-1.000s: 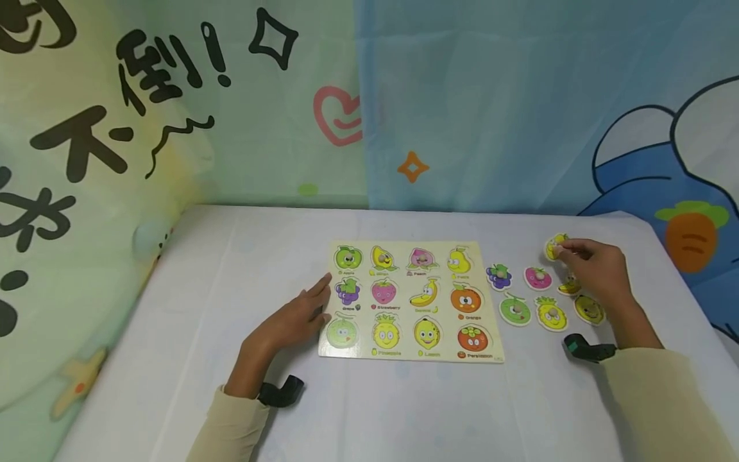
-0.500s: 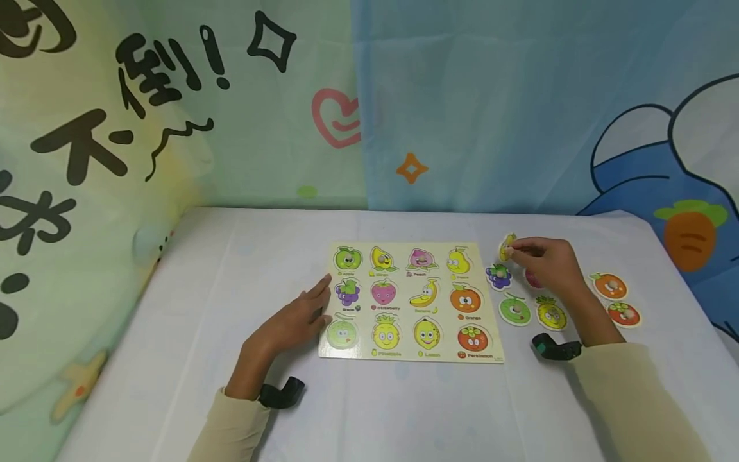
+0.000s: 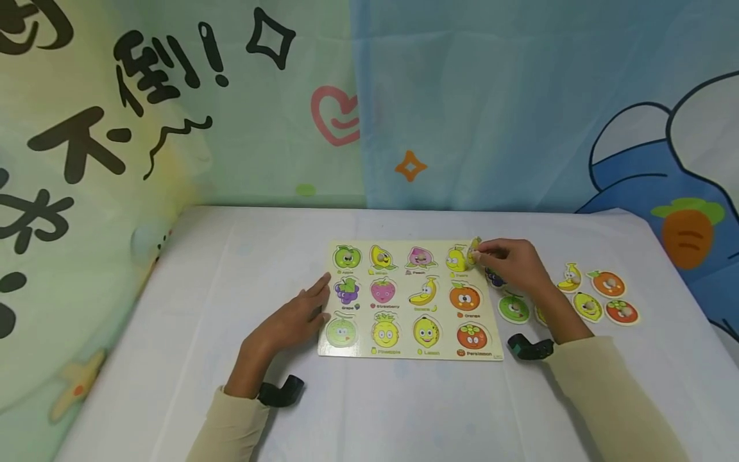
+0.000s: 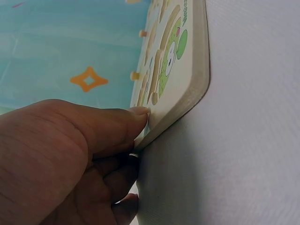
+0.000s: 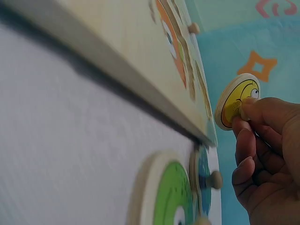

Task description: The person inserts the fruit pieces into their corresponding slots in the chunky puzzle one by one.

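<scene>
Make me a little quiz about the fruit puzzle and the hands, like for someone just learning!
1. True or false: the right hand pinches a yellow fruit piece by its peg.
2. What does the left hand touch?
3. Which loose piece lies nearest the puzzle board: A green apple piece, B orange piece, C banana piece?

Key: 1 true. 2 the board's left edge. 3 A.

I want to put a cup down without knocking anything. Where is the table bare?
Bare: the cloth left of the puzzle board, beyond the left hand, and the strip behind it. Crowded: right of the board, among loose fruit pieces and the right hand.
</scene>
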Demonstrator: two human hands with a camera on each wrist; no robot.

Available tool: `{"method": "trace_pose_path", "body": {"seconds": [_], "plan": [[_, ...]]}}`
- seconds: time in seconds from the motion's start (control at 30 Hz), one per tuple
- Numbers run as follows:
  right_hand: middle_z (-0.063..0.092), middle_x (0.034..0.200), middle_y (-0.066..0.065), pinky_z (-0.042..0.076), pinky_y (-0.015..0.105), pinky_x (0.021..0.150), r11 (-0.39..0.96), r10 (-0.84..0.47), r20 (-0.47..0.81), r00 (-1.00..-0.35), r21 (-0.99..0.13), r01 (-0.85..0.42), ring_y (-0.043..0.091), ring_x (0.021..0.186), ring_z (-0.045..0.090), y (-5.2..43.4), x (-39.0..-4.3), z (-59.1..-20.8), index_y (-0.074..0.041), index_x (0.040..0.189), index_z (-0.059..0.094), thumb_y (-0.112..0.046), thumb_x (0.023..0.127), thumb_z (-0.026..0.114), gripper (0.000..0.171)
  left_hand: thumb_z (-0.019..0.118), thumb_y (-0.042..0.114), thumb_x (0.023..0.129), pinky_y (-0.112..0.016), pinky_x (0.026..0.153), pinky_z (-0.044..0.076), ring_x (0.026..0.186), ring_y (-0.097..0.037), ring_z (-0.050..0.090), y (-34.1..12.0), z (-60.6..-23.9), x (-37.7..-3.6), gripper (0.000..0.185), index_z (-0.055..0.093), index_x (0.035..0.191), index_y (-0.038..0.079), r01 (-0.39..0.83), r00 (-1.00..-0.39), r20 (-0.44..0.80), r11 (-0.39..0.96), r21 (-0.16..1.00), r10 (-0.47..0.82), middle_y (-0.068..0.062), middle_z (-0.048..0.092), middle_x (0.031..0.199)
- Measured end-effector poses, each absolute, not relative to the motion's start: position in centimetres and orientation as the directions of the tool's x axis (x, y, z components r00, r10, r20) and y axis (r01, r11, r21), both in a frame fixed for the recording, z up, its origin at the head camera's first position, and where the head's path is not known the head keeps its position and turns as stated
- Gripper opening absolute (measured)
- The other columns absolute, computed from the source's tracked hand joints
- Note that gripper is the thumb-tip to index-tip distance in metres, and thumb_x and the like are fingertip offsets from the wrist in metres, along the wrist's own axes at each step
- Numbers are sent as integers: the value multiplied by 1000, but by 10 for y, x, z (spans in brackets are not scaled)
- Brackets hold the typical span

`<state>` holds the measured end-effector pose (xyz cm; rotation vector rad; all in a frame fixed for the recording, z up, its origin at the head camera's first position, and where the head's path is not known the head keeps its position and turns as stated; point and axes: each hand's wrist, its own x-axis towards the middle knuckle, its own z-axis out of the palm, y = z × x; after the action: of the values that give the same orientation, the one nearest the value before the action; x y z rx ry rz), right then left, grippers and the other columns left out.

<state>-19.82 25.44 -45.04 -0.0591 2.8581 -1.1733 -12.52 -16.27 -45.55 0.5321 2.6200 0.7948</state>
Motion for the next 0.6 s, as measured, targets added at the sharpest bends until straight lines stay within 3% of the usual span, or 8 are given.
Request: {"method": "trace_pose_path", "body": {"seconds": [0.07,0.27,0.6], "plan": [[67,103,16,48,34,75,712,-83,-28,-996,-701,-40,26,89,58,250,-198,-449,-2,113,69,-30,93,67,34,56,16,99,-41,117,17,145,-21,17,-162,-455,-125,61,28,151,3,240,-870,-226,778,580,437,1,12,161],[64,95,12,49,28,60,708,-128,-47,-991,-704,-58,24,80,54,242,-201,-452,-4,110,70,-29,94,67,30,56,15,99,-41,117,16,145,-21,17,-163,-455,-125,60,27,151,2,233,-869,-227,769,595,439,0,12,161],[64,97,12,46,38,75,742,-157,-64,-986,-666,-75,25,86,54,237,-204,-452,-2,109,71,-28,94,67,30,57,14,99,-40,117,16,145,-21,17,-163,-453,-124,60,28,151,1,232,-872,-226,771,593,435,0,12,161]]}}
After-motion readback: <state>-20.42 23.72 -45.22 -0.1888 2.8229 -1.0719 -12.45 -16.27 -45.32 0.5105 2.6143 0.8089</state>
